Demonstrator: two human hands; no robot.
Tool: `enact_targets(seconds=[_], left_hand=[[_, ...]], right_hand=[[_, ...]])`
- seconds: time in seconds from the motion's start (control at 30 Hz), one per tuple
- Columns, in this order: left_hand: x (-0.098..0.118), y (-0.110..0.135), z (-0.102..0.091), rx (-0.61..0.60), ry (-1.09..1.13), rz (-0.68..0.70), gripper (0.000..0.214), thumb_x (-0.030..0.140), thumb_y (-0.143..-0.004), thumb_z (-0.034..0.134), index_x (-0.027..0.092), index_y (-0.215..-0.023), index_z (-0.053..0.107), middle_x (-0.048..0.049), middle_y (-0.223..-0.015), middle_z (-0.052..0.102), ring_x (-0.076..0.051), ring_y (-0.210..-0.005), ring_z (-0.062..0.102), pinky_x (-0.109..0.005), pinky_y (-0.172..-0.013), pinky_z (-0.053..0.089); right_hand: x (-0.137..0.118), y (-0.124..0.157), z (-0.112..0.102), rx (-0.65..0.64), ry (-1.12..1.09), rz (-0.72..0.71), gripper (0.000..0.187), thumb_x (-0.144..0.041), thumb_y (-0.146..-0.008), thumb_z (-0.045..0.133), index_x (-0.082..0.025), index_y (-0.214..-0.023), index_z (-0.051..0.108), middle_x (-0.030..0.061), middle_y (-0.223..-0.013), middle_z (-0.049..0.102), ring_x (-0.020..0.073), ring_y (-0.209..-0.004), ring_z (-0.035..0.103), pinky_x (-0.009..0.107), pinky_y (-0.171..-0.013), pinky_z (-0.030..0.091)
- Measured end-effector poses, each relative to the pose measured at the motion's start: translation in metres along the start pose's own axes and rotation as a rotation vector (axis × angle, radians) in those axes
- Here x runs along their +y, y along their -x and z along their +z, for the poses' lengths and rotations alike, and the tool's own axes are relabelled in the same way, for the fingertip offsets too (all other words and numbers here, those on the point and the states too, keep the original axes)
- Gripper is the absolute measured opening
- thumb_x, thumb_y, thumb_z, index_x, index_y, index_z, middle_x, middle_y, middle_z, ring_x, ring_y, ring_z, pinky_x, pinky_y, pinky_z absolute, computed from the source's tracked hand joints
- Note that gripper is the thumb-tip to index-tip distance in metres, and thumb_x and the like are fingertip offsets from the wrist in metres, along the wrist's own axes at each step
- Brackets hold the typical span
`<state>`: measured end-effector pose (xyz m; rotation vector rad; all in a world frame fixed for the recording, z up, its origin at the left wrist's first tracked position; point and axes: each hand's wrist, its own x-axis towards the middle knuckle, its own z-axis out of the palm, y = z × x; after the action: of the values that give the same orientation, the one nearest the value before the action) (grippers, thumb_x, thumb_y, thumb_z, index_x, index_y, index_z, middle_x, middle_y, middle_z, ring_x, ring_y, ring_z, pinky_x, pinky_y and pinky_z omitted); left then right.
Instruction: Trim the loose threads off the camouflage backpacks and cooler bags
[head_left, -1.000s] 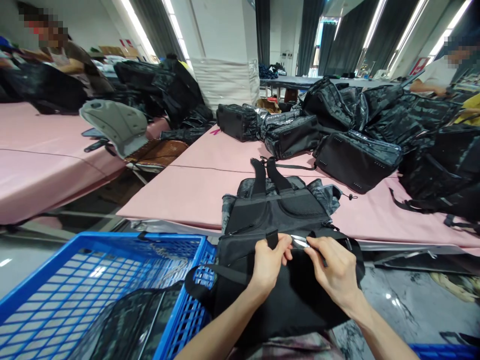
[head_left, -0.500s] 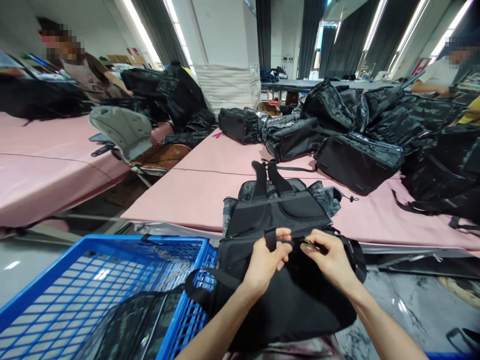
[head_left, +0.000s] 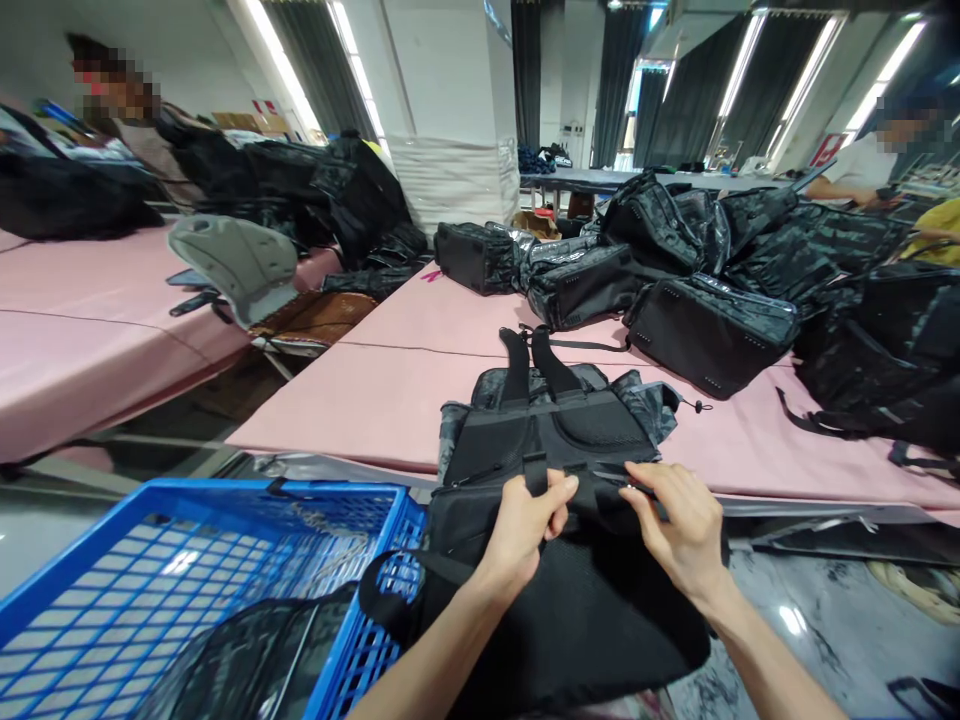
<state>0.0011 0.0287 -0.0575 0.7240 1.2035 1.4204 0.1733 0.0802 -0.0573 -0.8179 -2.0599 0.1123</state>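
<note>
In the head view, a black backpack [head_left: 555,450] lies back panel up across the near edge of the pink table [head_left: 360,390], its lower half hanging off the edge toward the person. Its long axis runs straight away from the person, and the shoulder straps [head_left: 534,360] point to the far end. Both hands meet on the seam that crosses this axis about midway along the bag. The left hand [head_left: 525,520] is pinched closed, thumb against fingers, on a short webbing tab [head_left: 535,470] that stands up from the seam near the bag's centre line. The right hand [head_left: 679,520] is just beside it on the right. Its fingertips [head_left: 637,478] are laid on the same seam, but whether they grip anything there cannot be told. The tab is nearer the left hand. A blue crate [head_left: 187,560] stands close on the left, with dark fabric at its near corner. A heap of black bags [head_left: 712,270] lies well apart at the table's far right.
</note>
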Motion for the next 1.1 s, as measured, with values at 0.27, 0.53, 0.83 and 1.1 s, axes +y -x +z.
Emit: enact_targets(seconds=[0.27, 0.53, 0.83, 1.1], left_hand=[[0.002, 0.002, 0.001, 0.011, -0.116, 0.007, 0.032, 0.035, -0.066, 0.065, 0.014, -0.052, 0.046, 0.0069, -0.038, 0.035, -0.003, -0.037, 0.027, -0.019, -0.041, 0.017], [0.002, 0.0, 0.003, -0.016, -0.147, -0.002, 0.028, 0.035, -0.064, 0.067, 0.013, -0.055, 0.051, 0.0066, -0.039, 0.037, -0.003, -0.037, 0.029, -0.019, -0.041, 0.019], [0.004, 0.001, 0.003, -0.078, -0.226, -0.011, 0.029, 0.036, -0.065, 0.066, 0.013, -0.055, 0.052, 0.0065, -0.039, 0.038, -0.004, -0.038, 0.029, -0.019, -0.042, 0.022], [0.008, 0.0, 0.003, -0.147, -0.283, 0.007, 0.026, 0.033, -0.067, 0.064, 0.014, -0.054, 0.052, 0.0064, -0.04, 0.038, -0.005, -0.039, 0.03, -0.02, -0.043, 0.022]], right_hand=[[-0.003, -0.008, -0.001, -0.019, 0.105, -0.169, 0.014, -0.014, -0.08, 0.059, -0.018, -0.094, 0.061, 0.0046, -0.081, 0.068, 0.0151, -0.07, 0.058, 0.028, -0.063, 0.038], [0.002, -0.008, -0.009, -0.038, 0.073, -0.17, 0.015, -0.013, -0.08, 0.06, -0.018, -0.095, 0.06, 0.0041, -0.082, 0.068, 0.015, -0.072, 0.057, 0.029, -0.064, 0.038], [0.003, -0.015, -0.013, -0.077, 0.128, -0.245, 0.013, -0.016, -0.082, 0.058, -0.019, -0.094, 0.061, 0.0024, -0.082, 0.069, 0.0133, -0.071, 0.057, 0.03, -0.065, 0.033], [0.003, -0.019, -0.015, -0.14, 0.151, -0.294, 0.008, -0.018, -0.085, 0.056, -0.02, -0.092, 0.06, 0.0005, -0.084, 0.069, 0.0118, -0.07, 0.055, 0.033, -0.069, 0.026]])
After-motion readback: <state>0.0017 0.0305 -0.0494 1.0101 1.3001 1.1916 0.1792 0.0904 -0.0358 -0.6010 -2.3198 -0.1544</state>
